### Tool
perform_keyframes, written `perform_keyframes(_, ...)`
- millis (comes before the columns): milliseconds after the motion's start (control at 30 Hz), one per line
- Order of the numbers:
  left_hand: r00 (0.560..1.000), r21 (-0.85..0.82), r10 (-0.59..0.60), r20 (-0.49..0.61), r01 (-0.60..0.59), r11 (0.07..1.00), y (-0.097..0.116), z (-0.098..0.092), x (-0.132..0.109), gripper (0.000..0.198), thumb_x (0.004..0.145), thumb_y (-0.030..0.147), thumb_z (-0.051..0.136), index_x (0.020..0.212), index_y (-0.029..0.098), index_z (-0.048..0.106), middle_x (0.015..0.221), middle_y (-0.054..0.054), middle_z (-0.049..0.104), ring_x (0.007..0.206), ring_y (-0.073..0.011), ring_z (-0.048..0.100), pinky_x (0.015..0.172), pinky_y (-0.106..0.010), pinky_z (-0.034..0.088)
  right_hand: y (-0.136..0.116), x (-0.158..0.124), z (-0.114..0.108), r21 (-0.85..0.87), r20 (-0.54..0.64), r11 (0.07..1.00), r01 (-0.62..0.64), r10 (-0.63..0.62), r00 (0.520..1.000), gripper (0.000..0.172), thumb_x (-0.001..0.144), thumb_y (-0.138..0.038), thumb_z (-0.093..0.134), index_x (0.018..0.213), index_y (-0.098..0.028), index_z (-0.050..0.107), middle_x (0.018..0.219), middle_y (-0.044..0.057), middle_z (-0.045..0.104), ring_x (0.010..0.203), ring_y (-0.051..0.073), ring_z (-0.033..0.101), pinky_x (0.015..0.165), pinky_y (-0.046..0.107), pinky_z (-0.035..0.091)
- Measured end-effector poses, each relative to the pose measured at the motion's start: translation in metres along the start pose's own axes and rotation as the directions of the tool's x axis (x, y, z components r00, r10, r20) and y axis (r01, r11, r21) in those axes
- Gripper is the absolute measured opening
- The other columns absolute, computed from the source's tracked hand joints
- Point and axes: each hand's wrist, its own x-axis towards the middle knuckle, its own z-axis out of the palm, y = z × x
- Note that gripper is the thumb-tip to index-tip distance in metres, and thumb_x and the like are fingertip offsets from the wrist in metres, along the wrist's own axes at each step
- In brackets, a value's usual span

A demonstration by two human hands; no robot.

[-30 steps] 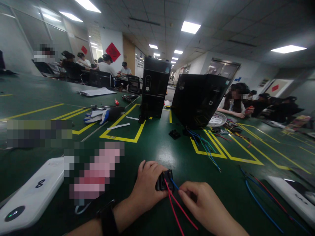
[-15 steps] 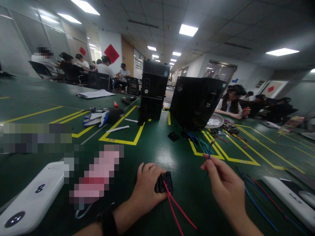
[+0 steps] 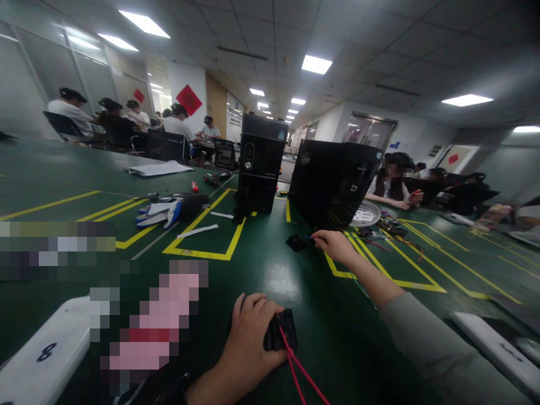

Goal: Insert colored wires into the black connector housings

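Note:
My left hand (image 3: 253,337) is wrapped round the left side of a black block (image 3: 287,331) on the green table, and two red wires (image 3: 294,360) run out of its top toward me. Farther off, my right hand (image 3: 331,245) is closed in a pinch, with a blue wire (image 3: 309,237) showing at its fingertips. Just left of those fingertips lies a small black part (image 3: 295,242); whether the wire touches it I cannot tell. Green and blue wires (image 3: 363,288) lie below my right forearm.
Two black computer cases (image 3: 261,163) stand at the back. Gloves (image 3: 162,212), paper strips (image 3: 198,230) and a white basket (image 3: 366,215) lie around them. White devices (image 3: 48,349) are at both near sides. People (image 3: 394,180) sit beyond the table.
My right hand has moved forward and left, from above the table's near right to beside the small black part. My left hand stays on the black block. The view has shifted slightly.

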Motion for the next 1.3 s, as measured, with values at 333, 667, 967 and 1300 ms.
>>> perform_keyframes(333,1.000,-0.026,-0.005,0.011,0.005,1.000,-0.003,0.001,0.002,0.047,0.055,0.024,0.079,0.098,0.027,0.058,0.103,-0.001,0.062,0.112,-0.0328,0.044,0.102,-0.056,0.019,0.005,0.010,0.015,-0.126,0.110,0.991,0.049,-0.035,0.993,0.024,0.093,-0.032,0.049,0.109,-0.018,0.059,0.110,0.006,0.061,0.098,0.020,0.058,0.085,0.040,0.047)
perform_keyframes(667,1.000,-0.028,-0.015,0.022,0.016,0.999,-0.001,0.000,0.001,0.045,0.056,0.025,0.078,0.097,0.027,0.058,0.102,-0.002,0.062,0.112,-0.0336,0.044,0.101,-0.056,0.019,0.009,0.015,0.017,-0.165,0.180,0.983,0.083,-0.053,0.982,0.027,0.093,-0.032,0.049,0.116,-0.018,0.056,0.116,0.007,0.058,0.103,0.021,0.056,0.088,0.043,0.045)
perform_keyframes(967,1.000,-0.028,-0.002,0.006,0.002,1.000,-0.005,0.003,0.001,0.049,0.055,0.026,0.079,0.099,0.028,0.058,0.102,-0.002,0.062,0.111,-0.0337,0.045,0.101,-0.057,0.021,0.008,0.028,0.023,-0.202,0.293,0.975,0.097,-0.034,0.955,0.033,0.093,-0.032,0.049,0.123,-0.020,0.051,0.120,0.008,0.056,0.104,0.022,0.056,0.088,0.044,0.046)
perform_keyframes(1300,0.999,-0.029,-0.020,0.032,0.021,0.999,-0.003,0.001,0.002,0.047,0.056,0.024,0.078,0.099,0.027,0.057,0.103,-0.002,0.061,0.112,-0.0326,0.044,0.102,-0.056,0.020,0.001,0.046,0.018,-0.228,0.346,0.971,0.075,0.009,0.938,0.029,0.092,-0.031,0.051,0.118,-0.019,0.054,0.119,0.008,0.056,0.100,0.021,0.057,0.086,0.042,0.048)
